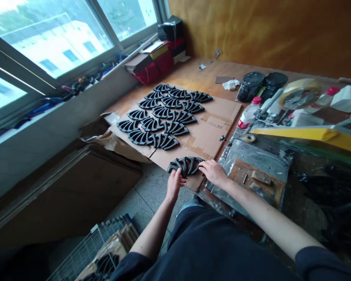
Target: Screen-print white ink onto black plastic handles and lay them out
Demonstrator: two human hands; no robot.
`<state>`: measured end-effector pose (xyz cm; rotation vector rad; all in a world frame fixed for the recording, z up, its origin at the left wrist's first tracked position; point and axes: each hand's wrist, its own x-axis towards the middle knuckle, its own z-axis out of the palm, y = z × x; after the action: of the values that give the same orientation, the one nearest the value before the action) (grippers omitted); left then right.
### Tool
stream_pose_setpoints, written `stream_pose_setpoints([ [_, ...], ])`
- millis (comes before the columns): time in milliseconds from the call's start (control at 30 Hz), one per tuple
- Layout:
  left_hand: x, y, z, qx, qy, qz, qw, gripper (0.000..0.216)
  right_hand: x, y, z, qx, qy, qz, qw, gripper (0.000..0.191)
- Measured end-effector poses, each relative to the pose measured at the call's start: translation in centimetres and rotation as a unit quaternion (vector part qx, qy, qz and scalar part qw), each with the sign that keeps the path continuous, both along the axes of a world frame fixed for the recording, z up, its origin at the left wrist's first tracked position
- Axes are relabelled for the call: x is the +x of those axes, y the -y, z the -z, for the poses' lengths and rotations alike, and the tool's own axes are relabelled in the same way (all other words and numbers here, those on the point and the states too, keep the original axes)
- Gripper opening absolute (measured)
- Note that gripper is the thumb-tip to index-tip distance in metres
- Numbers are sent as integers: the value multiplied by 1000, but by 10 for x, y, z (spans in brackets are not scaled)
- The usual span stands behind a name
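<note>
Both my hands are on a black curved slotted part (pixel 186 165) lying at the near edge of a flat cardboard sheet (pixel 210 128). My left hand (pixel 174 183) grips its left end with fingers curled over it. My right hand (pixel 213 171) rests on its right end, fingers bent on the part. Farther along the cardboard, several more of the same black parts (pixel 163 117) lie in neat rows.
A grimy metal plate with wooden blocks (pixel 256 171) sits right of my hands. Behind it are a plastic bottle with red cap (pixel 248 113), a tape roll (pixel 249 137), black containers (pixel 251 84) and a yellow bar (pixel 310 134). Red and black boxes (pixel 160 58) stand by the window. A wire crate (pixel 99 249) sits on the floor.
</note>
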<state>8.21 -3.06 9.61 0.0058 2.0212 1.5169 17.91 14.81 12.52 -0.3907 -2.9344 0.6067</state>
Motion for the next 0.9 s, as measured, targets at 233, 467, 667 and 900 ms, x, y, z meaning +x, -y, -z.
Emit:
stream_pose_setpoints([
  [233, -48, 25, 44, -173, -32, 57, 983, 41, -52, 5, 26, -35, 198, 64, 977, 29],
  [467, -63, 18, 44, -220, -38, 112, 968, 49, -59, -1, 31, -12, 208, 122, 970, 39],
  [667, -61, 8, 36, -326, -67, 162, 929, 66, -68, 6, 29, -7, 222, 121, 967, 48],
  [900, -70, 0, 23, -418, -99, 192, 883, 71, -80, 5, 27, -4, 222, 159, 962, 35],
])
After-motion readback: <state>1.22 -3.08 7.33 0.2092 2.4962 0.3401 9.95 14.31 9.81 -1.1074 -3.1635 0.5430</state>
